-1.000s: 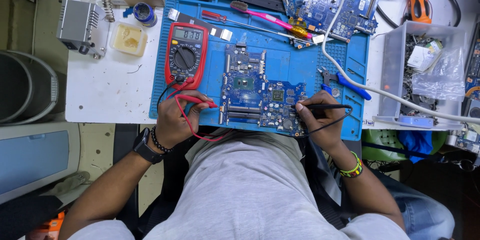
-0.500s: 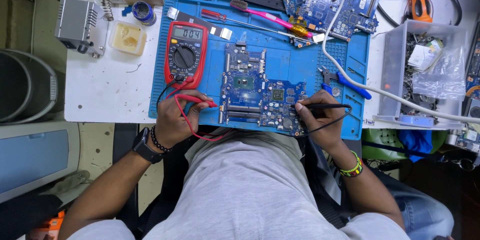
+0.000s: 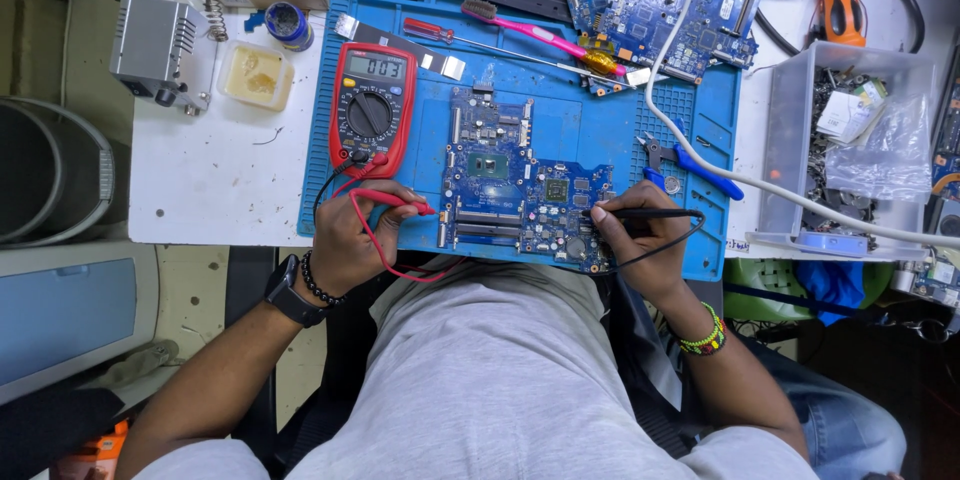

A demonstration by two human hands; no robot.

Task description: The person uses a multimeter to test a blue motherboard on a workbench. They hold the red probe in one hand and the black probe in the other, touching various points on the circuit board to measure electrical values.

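Tabletop (image 3: 220,180), white and cluttered, carries a blue work mat (image 3: 600,130) that takes up most of its middle. Near the mat's front edge lies a blue laptop circuit board (image 3: 510,185), flat, just in front of the person's grey shirt. A second circuit board (image 3: 670,0) lies at the mat's far right corner, with a pink toothbrush (image 3: 525,25) beside it. A red multimeter (image 3: 372,105) rests on the mat's left part, just left of the near board. A clear plastic bin (image 3: 850,140) of small parts stands to the right. The left hand (image 3: 350,240) is closed around a red probe (image 3: 395,202), its tip at the board's left edge. The right hand (image 3: 640,240) pinches a black probe (image 3: 650,213), held level, its tip on the board's right part.
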